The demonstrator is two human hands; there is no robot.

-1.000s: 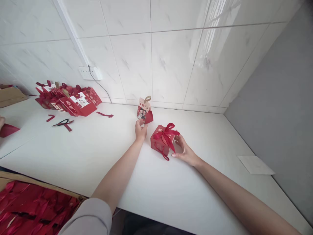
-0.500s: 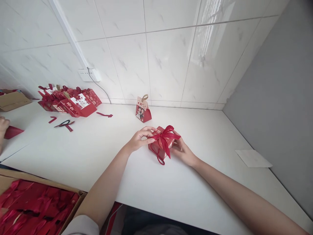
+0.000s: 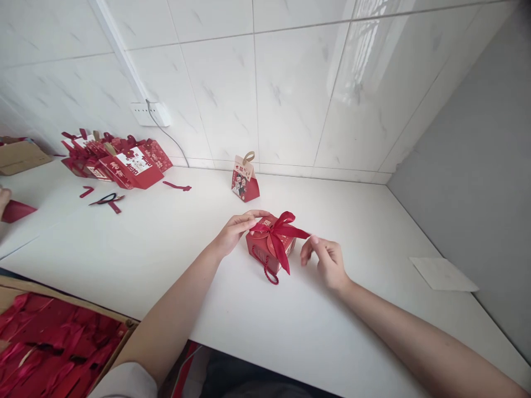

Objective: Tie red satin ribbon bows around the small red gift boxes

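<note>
A small red gift box [image 3: 259, 243] with gold print stands on the white table, and a twisted red cord handle [image 3: 270, 275] hangs down its front. Across its top lies a red ribbon [image 3: 283, 251] tied in a bow. My left hand [image 3: 236, 232] is at the box's left side, thumb and finger closed on the ribbon's left part, another finger reaching along the box's back edge. To the right of the box, my right hand [image 3: 327, 258] pinches the end of a ribbon tail, drawn out sideways.
Behind the box stands a small red-and-cream box [image 3: 245, 185]. Folded red boxes [image 3: 124, 163], scissors [image 3: 107, 199] and ribbon scraps lie at the left. A carton [image 3: 120, 326] of red boxes is at lower left. Another person's hand [image 3: 4, 200] holds red card. White paper [image 3: 443, 273] lies right.
My right hand has moved off the box's right side and now pinches the ribbon tail, pulling it to the right. My left hand has closed on the ribbon's left part.
</note>
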